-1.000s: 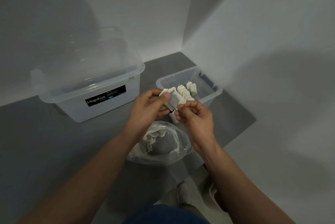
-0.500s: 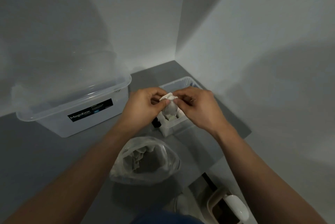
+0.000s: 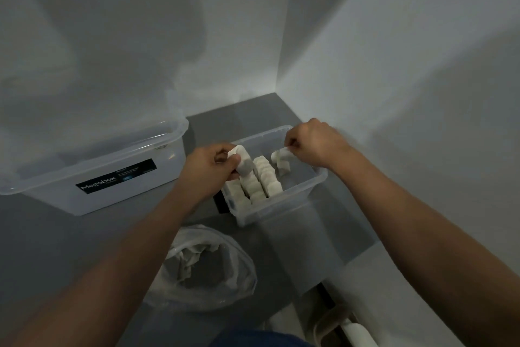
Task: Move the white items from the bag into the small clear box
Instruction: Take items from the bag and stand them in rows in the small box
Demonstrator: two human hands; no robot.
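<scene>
The small clear box (image 3: 306,192) stands on the grey floor in the corner, with several white items (image 3: 261,180) packed upright in rows inside. My left hand (image 3: 205,172) hovers over the box's left side, pinching a white item (image 3: 242,161). My right hand (image 3: 312,144) is over the far right part of the box, pinching another white item (image 3: 281,156) that reaches down inside. The clear plastic bag (image 3: 225,276) lies open on the floor nearer to me, and a few white items (image 3: 188,259) remain at its left side.
A large clear Megabox tub (image 3: 112,178) stands left of the small box. White walls meet in a corner just behind the boxes. A pale object (image 3: 354,332) lies on the floor at bottom right. My blue-clad knee (image 3: 261,339) shows at the bottom edge.
My hands, which held white items together in front of the box, have separated. Each now holds one item over the small box, the right hand farther back.
</scene>
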